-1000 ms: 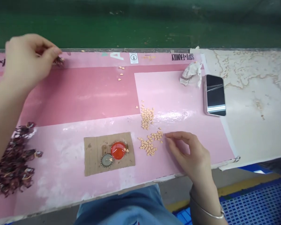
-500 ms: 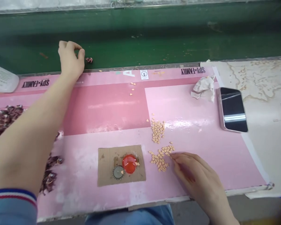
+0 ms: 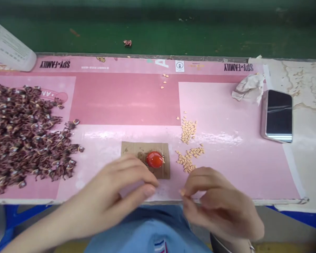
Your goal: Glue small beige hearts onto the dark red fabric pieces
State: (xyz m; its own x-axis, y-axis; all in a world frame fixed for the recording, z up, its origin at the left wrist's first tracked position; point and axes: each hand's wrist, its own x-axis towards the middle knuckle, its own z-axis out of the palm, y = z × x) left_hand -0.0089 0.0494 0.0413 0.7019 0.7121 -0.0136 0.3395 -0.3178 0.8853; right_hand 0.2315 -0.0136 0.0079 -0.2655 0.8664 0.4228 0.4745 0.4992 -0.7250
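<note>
My right hand (image 3: 218,203) hovers over the front edge of the pink sheet (image 3: 121,98), its thumb and forefinger pinched on a small tan piece (image 3: 183,192). Just beyond it lie two heaps of the same tan pieces (image 3: 189,156). My left hand (image 3: 121,191) reaches low over the front edge, thumb and fingers a little apart and nothing seen in them. Its fingertips are next to a brown cardboard scrap (image 3: 137,147) that carries a red round cap (image 3: 155,159). The hand hides the scrap's near left part.
A big heap of dark reddish pieces (image 3: 23,130) covers the left of the sheet. One such piece (image 3: 127,43) lies on the green belt (image 3: 200,35) behind. At the right are a phone (image 3: 279,114) and crumpled tissue (image 3: 249,88); a white object (image 3: 7,49) sits far left.
My left hand let go of a dark piece on the green belt and came back to the cardboard. My right hand lifted off the tan heap pinching one piece. The view shifted left.
</note>
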